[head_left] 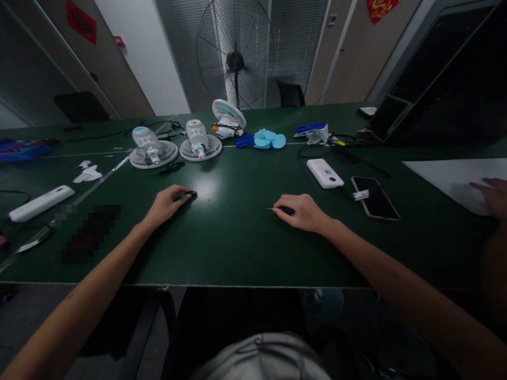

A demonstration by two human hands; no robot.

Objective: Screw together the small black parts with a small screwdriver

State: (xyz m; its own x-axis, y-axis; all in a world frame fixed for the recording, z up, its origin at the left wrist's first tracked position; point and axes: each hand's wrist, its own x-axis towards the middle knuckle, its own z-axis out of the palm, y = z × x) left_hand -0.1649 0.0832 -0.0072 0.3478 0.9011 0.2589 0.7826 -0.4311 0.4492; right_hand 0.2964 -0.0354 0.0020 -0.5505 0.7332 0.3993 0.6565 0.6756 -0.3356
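Observation:
My left hand (166, 203) is closed on a small black object (190, 194) with a bit of green along it, just above the table; its exact kind is too small to tell. In my right hand (304, 211) is a small screwdriver (287, 210), its dark handle pinched between thumb and fingers. The thin metal shaft points left, towards my other hand, with a wide gap between the two. Beyond my left hand, two white fan heads (197, 138) (148, 148) rest face down on the green table (233, 237).
A third fan head (228, 117) leans farther back, beside light blue fan blades (269, 139) and a blue glove (245, 140). To the right lie a white power bank (325, 173) and a phone (378, 200). Another person's hand (493, 192) rests by white paper (447, 177).

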